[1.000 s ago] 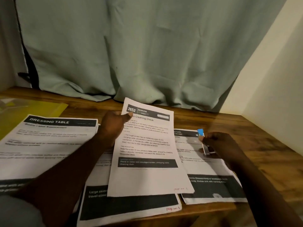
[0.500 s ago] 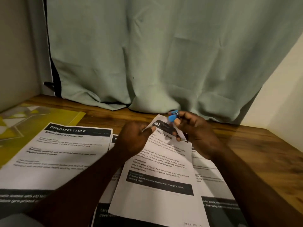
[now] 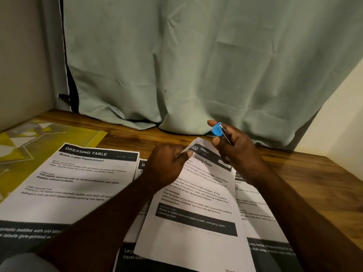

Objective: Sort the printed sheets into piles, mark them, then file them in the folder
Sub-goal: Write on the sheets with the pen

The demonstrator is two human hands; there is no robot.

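Observation:
My left hand (image 3: 167, 166) pinches the top left corner of a printed "Bedroom" sheet (image 3: 194, 218) and holds it tilted above the other papers. My right hand (image 3: 234, 148) holds a small blue binder clip (image 3: 217, 131) with metal arms just above that sheet's top edge. A "Dressing Table" sheet (image 3: 78, 179) lies flat at the left. Another sheet (image 3: 253, 211) lies at the right, partly under the held sheet and my right arm. A further sheet (image 3: 127, 256) shows beneath, near the front edge. A yellow folder (image 3: 29, 142) lies at the far left.
The papers rest on a wooden table (image 3: 314, 173) in a corner. A pale green curtain (image 3: 196, 65) hangs along the back, touching the table top. A cream wall (image 3: 343, 107) closes the right side and a grey wall (image 3: 23, 65) the left.
My right hand rose from the right-hand sheet with the blue clip and came up to the top edge of the held sheet. The view shifted closer and to the left.

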